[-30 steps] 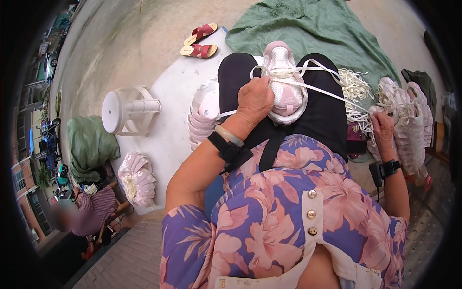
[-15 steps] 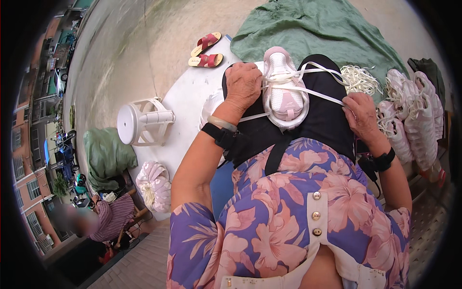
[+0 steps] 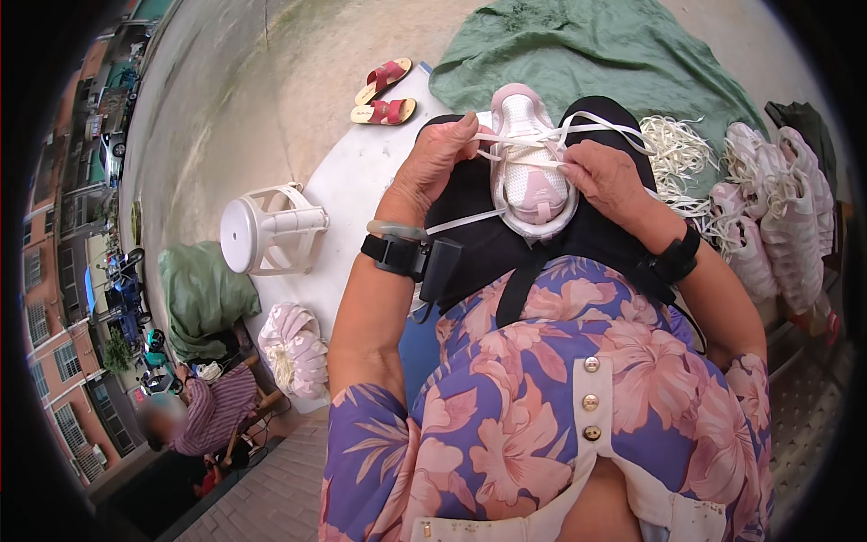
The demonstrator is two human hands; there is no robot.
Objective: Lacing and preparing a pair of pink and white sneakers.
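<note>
A white and pink sneaker rests on my lap, between black-trousered thighs, with its toe pointing away from me. Loose white shoelace crosses its upper, and one strand loops out over my right thigh. At the shoe's left edge, my left hand is closed, pinching lace between thumb and fingertips. My right hand sits against the shoe's right side, its fingers closed on a lace strand near the eyelets. The exact grip of its fingertips is partly hidden.
A heap of white laces lies right of my knee, beside several white-pink shoes. Green cloth spreads ahead. To the left are a white stool, red sandals, a shoe bundle and a seated person.
My right hand has come in leftward from beyond my right thigh to the shoe's side. My left hand has shifted slightly left and turned, its thumb now raised over the lace.
</note>
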